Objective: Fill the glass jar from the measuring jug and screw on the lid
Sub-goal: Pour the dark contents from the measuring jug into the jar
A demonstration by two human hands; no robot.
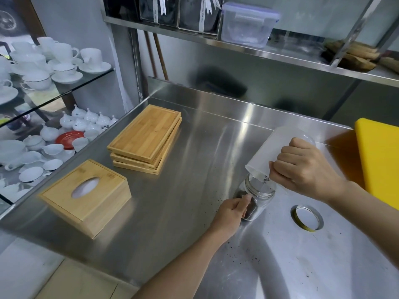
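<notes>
A small glass jar [258,196] stands open on the steel counter, with dark loose material in its lower part. My left hand [232,212] grips the jar's side. My right hand [302,169] holds a translucent white measuring jug [267,151] tipped steeply, its rim right over the jar's mouth. A few dark flecks cling near the jug's lip. The jar's lid [307,217], gold-rimmed with a white inside, lies face up on the counter to the right of the jar.
A stack of bamboo trays [145,138] and a bamboo tissue box [86,196] sit to the left. A yellow cutting board [380,160] stands at the right edge. Dark crumbs dot the counter [172,212]. White cups and teapots fill glass shelves [54,96] at left.
</notes>
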